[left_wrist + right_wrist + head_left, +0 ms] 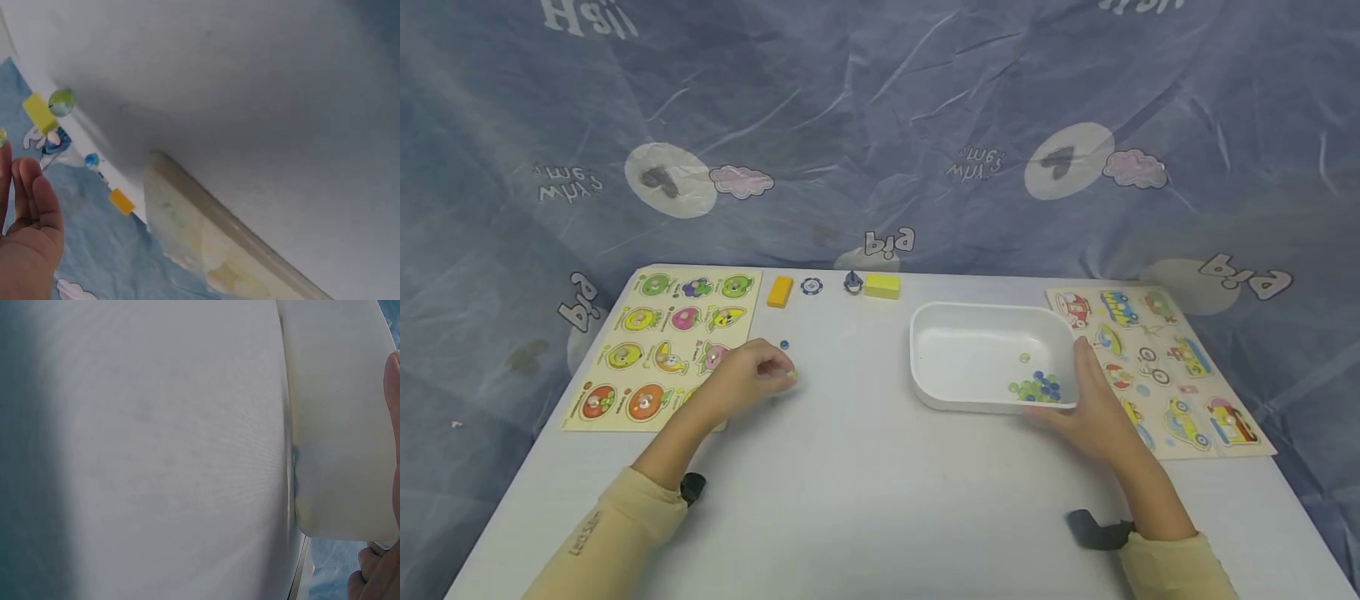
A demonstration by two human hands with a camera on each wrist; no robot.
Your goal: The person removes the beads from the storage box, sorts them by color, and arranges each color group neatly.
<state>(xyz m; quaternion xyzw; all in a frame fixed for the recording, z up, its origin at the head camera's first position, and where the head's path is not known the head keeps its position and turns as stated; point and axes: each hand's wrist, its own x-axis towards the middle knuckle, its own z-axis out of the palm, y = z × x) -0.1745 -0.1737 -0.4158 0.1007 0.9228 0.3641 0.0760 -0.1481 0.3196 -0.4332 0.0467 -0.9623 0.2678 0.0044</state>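
A yellow-green marble (792, 374) is pinched between the thumb and fingertips of my left hand (741, 383), above the table beside the fruit puzzle board (741, 327). Close to this hand a blue marble (784, 344) and a green marble (773, 402) lie on the table. My right hand (1097, 412) grips the white plastic tray (955, 407) at its right front corner, thumb along the front wall and fingers on the right side. Several green and blue marbles (1037, 387) sit in the tray's right front corner. The right wrist view shows the tray's outer wall (344, 425).
Along the back edge stand an orange block (779, 292), a round blue-and-white chip (811, 287), a small blue figurine (853, 282) and a yellow block (882, 287). A vehicle puzzle board (1195, 417) lies right of the tray. Patterned blue cloth (880, 125) hangs behind the table.
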